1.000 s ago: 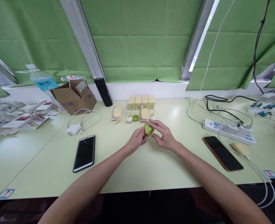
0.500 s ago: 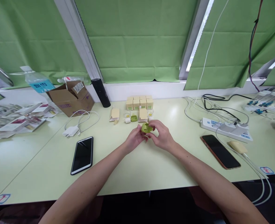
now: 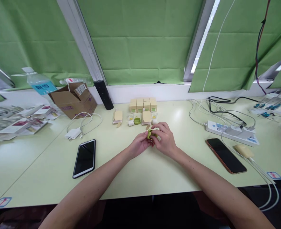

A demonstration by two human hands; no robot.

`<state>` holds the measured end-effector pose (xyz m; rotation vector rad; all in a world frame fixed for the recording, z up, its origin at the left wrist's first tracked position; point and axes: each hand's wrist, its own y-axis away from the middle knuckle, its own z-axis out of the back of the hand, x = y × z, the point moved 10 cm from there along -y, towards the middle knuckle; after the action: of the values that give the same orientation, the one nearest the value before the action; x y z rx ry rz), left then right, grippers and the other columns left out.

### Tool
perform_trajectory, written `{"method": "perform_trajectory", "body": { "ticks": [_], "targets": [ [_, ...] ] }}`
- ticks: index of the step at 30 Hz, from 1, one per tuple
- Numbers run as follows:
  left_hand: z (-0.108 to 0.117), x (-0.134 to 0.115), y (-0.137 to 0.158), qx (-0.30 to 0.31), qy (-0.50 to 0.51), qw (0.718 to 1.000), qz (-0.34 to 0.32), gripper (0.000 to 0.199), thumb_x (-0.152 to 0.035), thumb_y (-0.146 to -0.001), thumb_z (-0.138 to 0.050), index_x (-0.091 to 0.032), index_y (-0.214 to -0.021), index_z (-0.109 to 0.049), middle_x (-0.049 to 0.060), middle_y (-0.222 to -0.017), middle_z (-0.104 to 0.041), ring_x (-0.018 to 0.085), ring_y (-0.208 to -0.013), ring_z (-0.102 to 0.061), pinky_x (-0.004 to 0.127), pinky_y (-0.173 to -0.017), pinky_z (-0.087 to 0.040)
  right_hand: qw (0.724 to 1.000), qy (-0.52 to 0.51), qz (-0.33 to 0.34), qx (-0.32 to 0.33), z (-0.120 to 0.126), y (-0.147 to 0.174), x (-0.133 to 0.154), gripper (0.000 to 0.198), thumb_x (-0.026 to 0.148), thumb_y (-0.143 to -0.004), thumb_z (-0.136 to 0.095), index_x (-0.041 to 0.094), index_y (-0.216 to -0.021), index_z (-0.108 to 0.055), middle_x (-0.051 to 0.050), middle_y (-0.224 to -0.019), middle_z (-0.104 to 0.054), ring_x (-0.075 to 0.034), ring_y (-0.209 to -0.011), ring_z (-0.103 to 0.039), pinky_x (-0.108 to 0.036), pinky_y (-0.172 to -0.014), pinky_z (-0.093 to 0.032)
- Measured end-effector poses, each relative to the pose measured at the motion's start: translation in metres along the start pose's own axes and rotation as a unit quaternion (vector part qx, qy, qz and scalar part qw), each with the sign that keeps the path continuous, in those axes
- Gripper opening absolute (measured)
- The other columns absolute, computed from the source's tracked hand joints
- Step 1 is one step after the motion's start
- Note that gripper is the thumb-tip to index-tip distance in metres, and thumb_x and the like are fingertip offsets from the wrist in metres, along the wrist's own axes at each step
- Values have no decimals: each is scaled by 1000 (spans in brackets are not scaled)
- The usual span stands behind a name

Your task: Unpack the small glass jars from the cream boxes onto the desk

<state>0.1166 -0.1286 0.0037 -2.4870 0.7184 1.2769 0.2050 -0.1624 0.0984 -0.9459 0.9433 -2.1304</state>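
Behind the desk's front edge, your left hand and right hand pinch one green case, likely light and stiff; hold its sides.

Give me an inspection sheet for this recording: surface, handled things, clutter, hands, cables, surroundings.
Surface: pale table, label stickers along the front edge.
Handled things: small green piece in hand; another green piece in front of small boxes.
Clutter: left-side phone, right-side phone, cardboard box, black cylinder.
Hands: left hand and right hand both have fingers on the small green piece.
Cables: corded white charger left; several leads around power strip right.
Surroundings: green blinds behind.
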Motion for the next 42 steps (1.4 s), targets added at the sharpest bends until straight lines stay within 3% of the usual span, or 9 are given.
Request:
{"method": "perform_trajectory", "body": {
  "ticks": [6, 11, 16, 20, 23, 25, 33, 38, 42],
  "targets": [
    [0, -1, -1, 1, -2, 1000, -8, 39, -51, -88, -78, -14, -92, -68, 7, -89, -65, 18, -80, -62, 34, -77, -50, 1000, -11, -4, -23, 4, -2, -1, 21, 9, -89, -61, 27, -84, -70, -9, -100, -67, -30, -103, -56, -48, -76, -57],
    [12, -1, -3, -33, 28, 999, -2, 41, -54, -93, -68, -13, -96, -69, 9, -85, -65, 19, -76, -61, 34, -70, -49, 994, -46, -22, -99, 34, -10, -2, 12, 17, -93, -63, 27, -90, -70, -9, -97, -63, -28, -99, -60, -48, -80, -55],
    [17, -1, -4, -43, 31, 999, 6, 38, -46, -97, -64, -9, -98, -70, 12, -83, -65, 20, -76, -61, 34, -69, -50, 983, -64, -110, -130, 54, -15, -45, 7, 25, -94, -63, 25, -90, -69, -6, -92, -68, -24, -89, -64, -41, -77, -54],
    [17, -2, -3, -50, 37, 998, 4, 31, -38, -98, -62, -8, -98, -71, 12, -83, -66, 20, -76, -62, 33, -69, -50, 972, -10, -221, -82, 40, -13, -113, 9, 25, -91, -63, 23, -84, -68, -3, -88, -71, -21, -81, -64, -36, -75, -51],
    [17, -3, -3, -49, 45, 998, 5, 30, -35, -99, -60, -7, -99, -72, 13, -84, -66, 21, -76, -62, 34, -69, -50, 947, 94, -306, 39, 12, -13, -159, 13, 19, -91, -58, 23, -87, -70, -3, -96, -74, -19, -84, -65, -33, -76, -49],
    [17, -3, -3, -46, 49, 998, 6, 30, -34, -99, -61, -7, -99, -72, 13, -84, -67, 21, -76, -63, 34, -70, -50, 935, 118, -327, 73, -1, -16, -178, 16, 15, -89, -59, 23, -86, -72, -3, -95, -75, -19, -84, -65, -31, -73, -47],
    [20, -2, -5, -46, 55, 997, 3, 29, -32, -97, -62, -5, -102, -73, 14, -87, -68, 22, -78, -64, 35, -70, -50, 916, 126, -367, 101, -40, -21, -213, 16, 11, -85, -63, 23, -86, -73, -5, -95, -76, -22, -90, -66, -31, -75, -46],
    [18, -2, -5, -46, 57, 997, 8, 30, -31, -98, -61, -4, -103, -73, 14, -85, -68, 22, -77, -64, 35, -70, -50, 921, 87, -371, 84, -43, -12, -225, 29, 11, -87, -62, 23, -113, -69, -4, -98, -75, -19, -92, -68, -31, -82, -51],
    [19, -2, -5, -49, 58, 997, 7, 31, -31, -99, -58, -5, -104, -74, 14, -86, -68, 22, -77, -64, 34, -70, -50, 927, 54, -364, 68, -39, -5, -226, 33, 9, -85, -62, 20, -116, -65, -5, -98, -74, -18, -90, -67, -32, -86, -54]
  ]
}}
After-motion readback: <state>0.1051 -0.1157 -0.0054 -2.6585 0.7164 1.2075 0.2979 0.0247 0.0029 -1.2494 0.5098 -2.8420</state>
